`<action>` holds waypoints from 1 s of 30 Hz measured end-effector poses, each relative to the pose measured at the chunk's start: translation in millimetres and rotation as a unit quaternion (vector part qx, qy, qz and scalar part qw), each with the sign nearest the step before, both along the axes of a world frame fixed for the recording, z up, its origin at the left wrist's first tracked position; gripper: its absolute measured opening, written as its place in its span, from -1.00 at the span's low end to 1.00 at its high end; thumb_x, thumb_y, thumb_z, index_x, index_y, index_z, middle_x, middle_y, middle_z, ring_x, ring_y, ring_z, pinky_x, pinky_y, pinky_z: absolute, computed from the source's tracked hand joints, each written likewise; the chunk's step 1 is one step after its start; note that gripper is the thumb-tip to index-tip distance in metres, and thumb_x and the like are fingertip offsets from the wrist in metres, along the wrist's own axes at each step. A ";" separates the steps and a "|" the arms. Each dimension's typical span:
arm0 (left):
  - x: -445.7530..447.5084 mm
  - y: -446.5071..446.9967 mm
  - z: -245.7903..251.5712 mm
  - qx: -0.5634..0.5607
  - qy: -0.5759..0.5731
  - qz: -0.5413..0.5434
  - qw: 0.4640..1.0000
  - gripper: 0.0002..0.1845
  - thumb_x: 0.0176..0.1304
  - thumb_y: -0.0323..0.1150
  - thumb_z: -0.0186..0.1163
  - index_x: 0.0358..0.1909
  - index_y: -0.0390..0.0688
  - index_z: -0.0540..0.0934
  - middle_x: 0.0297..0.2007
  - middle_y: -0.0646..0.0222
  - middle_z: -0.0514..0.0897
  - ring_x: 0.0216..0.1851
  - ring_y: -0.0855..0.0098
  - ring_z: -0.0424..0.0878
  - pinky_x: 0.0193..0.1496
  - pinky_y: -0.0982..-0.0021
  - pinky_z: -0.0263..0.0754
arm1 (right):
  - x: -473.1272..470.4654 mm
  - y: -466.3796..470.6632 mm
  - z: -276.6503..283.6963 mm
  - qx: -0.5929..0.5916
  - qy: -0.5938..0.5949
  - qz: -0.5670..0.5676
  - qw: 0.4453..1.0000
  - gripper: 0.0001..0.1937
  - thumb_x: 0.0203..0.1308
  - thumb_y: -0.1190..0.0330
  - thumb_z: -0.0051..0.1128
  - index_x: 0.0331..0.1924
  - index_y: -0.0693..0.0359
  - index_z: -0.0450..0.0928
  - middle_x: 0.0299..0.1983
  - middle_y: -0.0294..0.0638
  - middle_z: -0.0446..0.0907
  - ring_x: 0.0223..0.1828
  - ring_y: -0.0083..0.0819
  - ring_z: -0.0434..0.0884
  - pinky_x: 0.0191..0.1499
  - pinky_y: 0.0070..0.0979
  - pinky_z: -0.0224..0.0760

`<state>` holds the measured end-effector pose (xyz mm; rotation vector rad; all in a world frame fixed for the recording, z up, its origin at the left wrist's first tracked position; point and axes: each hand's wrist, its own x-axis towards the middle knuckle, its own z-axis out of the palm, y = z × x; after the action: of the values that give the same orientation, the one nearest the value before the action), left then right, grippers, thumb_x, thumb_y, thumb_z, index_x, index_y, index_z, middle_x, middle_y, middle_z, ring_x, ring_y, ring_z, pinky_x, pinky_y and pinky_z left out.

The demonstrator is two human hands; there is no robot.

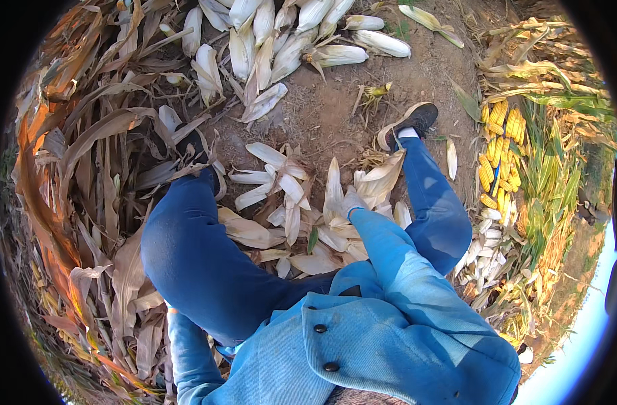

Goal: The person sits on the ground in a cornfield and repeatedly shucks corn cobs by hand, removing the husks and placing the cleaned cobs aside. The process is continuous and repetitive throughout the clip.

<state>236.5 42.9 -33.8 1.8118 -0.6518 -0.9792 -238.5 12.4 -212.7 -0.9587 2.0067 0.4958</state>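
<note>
My right hand, in a pale glove, is down among the dry corn husks between my legs. It touches a pale husk leaf on one side and a bunch of opened husk on the other. Whether its fingers grip any of this is hard to make out. My left hand is out of sight behind my left thigh; only the blue sleeve shows. Ahead of me, unhusked corn ears in pale husks lie heaped on the bare soil.
Dry corn stalks and leaves crowd my left side, around my left shoe. At the right lies a pile of husked yellow corn cobs, with more pale husks below it and greenish stalks beyond. A stubble stump stands near my right shoe.
</note>
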 end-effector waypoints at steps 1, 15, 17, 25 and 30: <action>-9.2 10.2 -22.8 0.053 -0.025 -0.072 0.996 -0.61 0.28 -0.18 0.28 0.03 -0.19 0.53 -0.10 0.29 0.59 -0.12 0.31 0.56 -0.01 0.32 0.43 | 7.0 0.4 -7.7 0.009 -0.001 -0.001 1.000 -0.19 0.04 0.02 0.35 0.31 0.36 0.33 0.25 0.21 0.47 0.32 0.05 0.46 0.34 -0.23 0.32; -83.9 -41.6 -81.9 -0.006 -0.342 -0.710 0.616 -0.16 -0.22 -0.02 0.52 0.16 -0.10 0.45 0.15 0.19 0.51 0.22 0.11 0.45 0.28 0.08 0.32 | 112.8 -153.6 33.8 -0.161 -0.106 0.306 0.932 0.02 -0.11 -0.05 0.43 0.47 0.09 0.15 0.31 -0.08 0.41 0.34 -0.09 0.38 0.32 -0.04 0.25; -82.1 -38.1 -92.2 -0.008 -0.385 -0.709 0.591 -0.10 -0.25 0.00 0.53 0.20 -0.11 0.43 0.19 0.19 0.48 0.29 0.13 0.40 0.37 0.10 0.25 | 139.6 -163.9 30.7 -0.153 -0.124 0.385 0.901 0.10 -0.19 -0.04 0.49 0.49 0.10 0.12 0.33 -0.08 0.38 0.36 -0.10 0.34 0.37 -0.03 0.18; -65.1 -15.6 -120.0 0.115 -0.401 -0.721 0.554 -0.01 -0.26 0.09 0.52 0.26 -0.10 0.39 0.26 0.22 0.42 0.37 0.14 0.30 0.43 -0.03 0.12 | 127.9 -77.0 0.6 -0.008 -0.145 0.535 0.832 0.01 -0.04 0.13 0.47 0.51 0.10 0.08 0.06 -0.10 0.58 0.19 -0.06 0.49 0.17 -0.02 0.34; -61.0 -1.8 -130.6 0.181 -0.376 -0.750 0.513 0.02 -0.19 0.09 0.51 0.35 -0.06 0.32 0.28 0.24 0.41 0.38 0.19 0.30 0.41 -0.06 0.11 | 41.3 40.5 10.1 0.243 -0.187 0.449 0.839 -0.40 0.27 0.24 0.14 0.41 -0.04 0.31 0.18 -0.02 0.58 0.23 -0.05 0.53 0.24 -0.11 0.39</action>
<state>175.5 41.1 -164.4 1.6209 -3.1090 -1.2843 -197.1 52.9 -202.6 -1.4858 0.9019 1.1496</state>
